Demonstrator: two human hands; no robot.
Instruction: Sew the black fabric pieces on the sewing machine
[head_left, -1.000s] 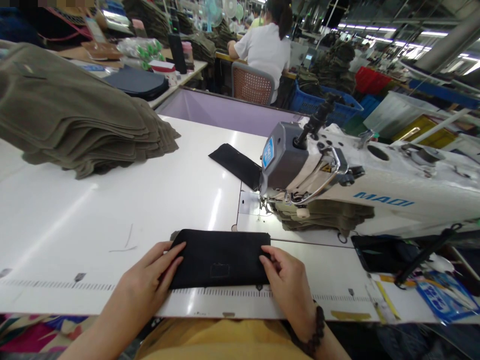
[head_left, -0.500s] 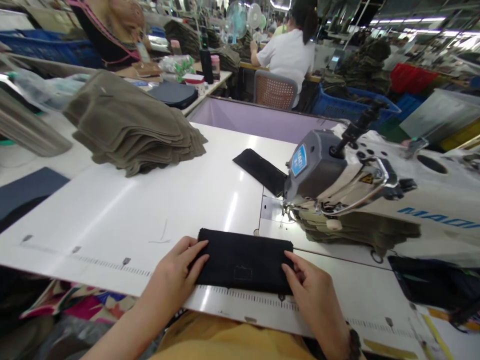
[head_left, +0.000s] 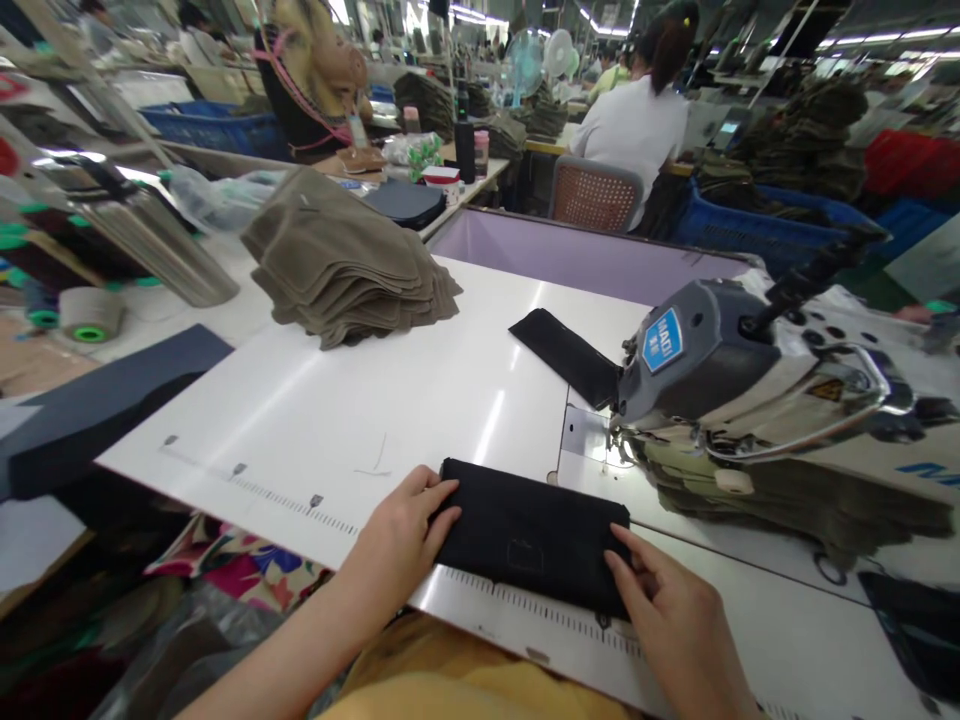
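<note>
A flat black fabric piece (head_left: pixel 532 535) with a small chalk-like outline on it lies at the front edge of the white sewing table (head_left: pixel 420 400). My left hand (head_left: pixel 409 530) grips its left end between thumb and fingers. At the right end, my right hand (head_left: pixel 664 590) pinches the fabric in the same way. Beyond it stands a sewing machine (head_left: pixel 697 350) with a lit needle area. Another black fabric piece (head_left: pixel 566 355) rests beside the machine head. Olive cloth pieces (head_left: pixel 787 490) lie under the machine arm.
A stack of olive cut pieces (head_left: pixel 345 260) sits at the back left of the table. Left of it are a steel flask (head_left: pixel 161 240) and thread cones (head_left: pixel 90 315). A lilac trough (head_left: pixel 570 255) borders the far edge. A person in white (head_left: pixel 630 130) sits beyond.
The view has turned left, so everything sits farther right and thread cones show at the left. Both hands keep hold of the black fabric, which lies in the same place on the table.
</note>
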